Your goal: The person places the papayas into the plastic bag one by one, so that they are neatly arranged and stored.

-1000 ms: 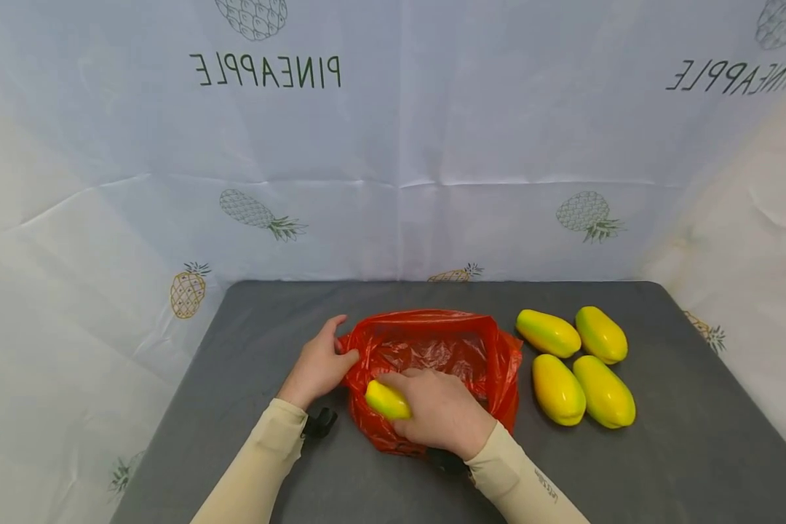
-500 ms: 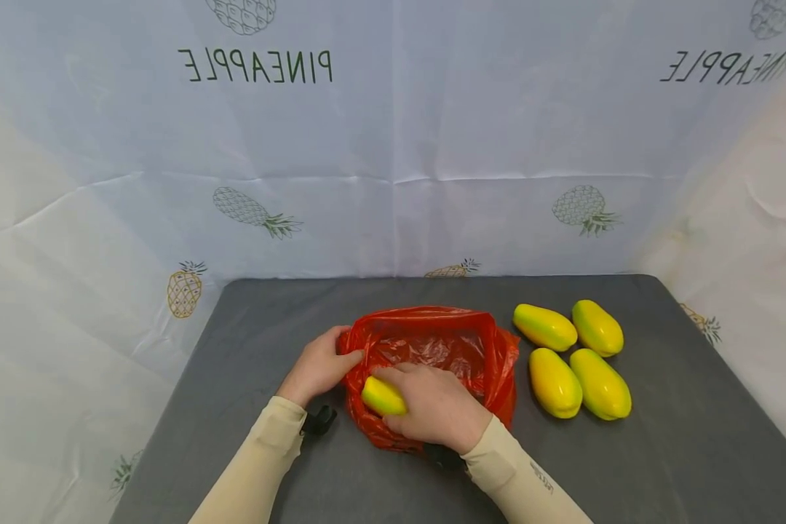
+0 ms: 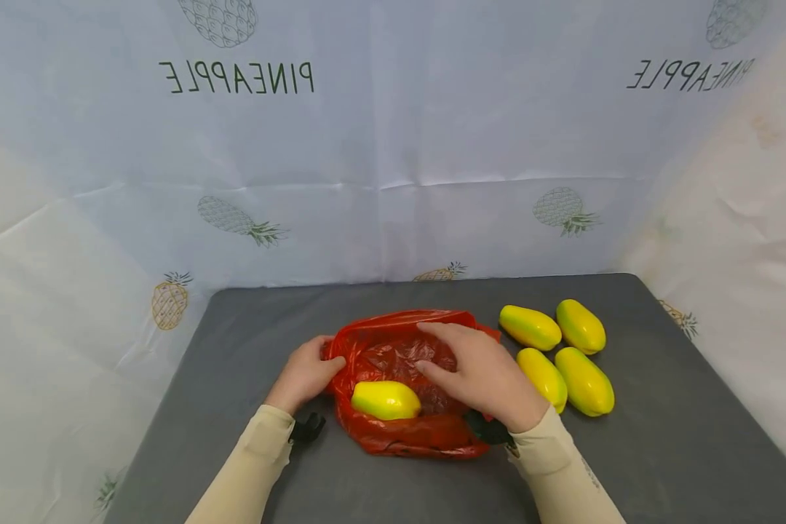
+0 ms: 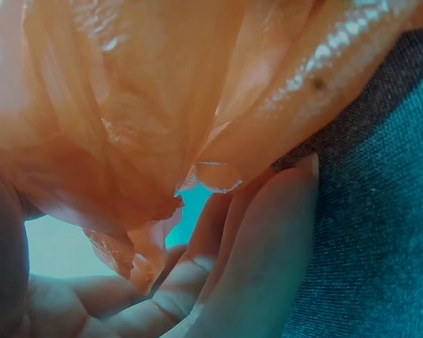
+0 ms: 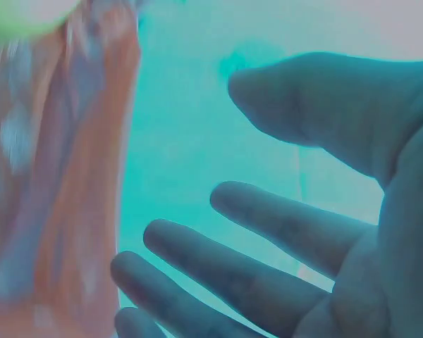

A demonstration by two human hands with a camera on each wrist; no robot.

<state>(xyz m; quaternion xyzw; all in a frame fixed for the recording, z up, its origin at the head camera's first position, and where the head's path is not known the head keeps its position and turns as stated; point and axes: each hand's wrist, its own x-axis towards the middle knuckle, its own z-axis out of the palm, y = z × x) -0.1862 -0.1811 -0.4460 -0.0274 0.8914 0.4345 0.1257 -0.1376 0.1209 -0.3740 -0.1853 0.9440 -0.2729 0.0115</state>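
A red plastic bag [image 3: 419,437] lies with its mouth open on the dark table. Inside its left front part rests a yellow papaya [image 3: 386,400] with a greenish tinge. My left hand [image 3: 304,375] holds the bag's left edge, thumb over the rim and fingers on the outer side. The left wrist view shows the crinkled plastic between thumb and fingers [image 4: 261,246]. My right hand [image 3: 491,371] hovers over the bag's right side with fingers spread, nothing in it. In the right wrist view its fingers [image 5: 233,274] are apart from the bag.
Several more papayas [image 3: 530,327] lie grouped on the table [image 3: 668,437] to the right of the bag, one partly hidden behind my right hand. A pineapple-print cloth [image 3: 393,145] hangs behind the table and along both sides.
My right hand has let go of the papaya inside the bag and moved up and to the right, its fingers spreading. The left hand stays at the bag's left edge.
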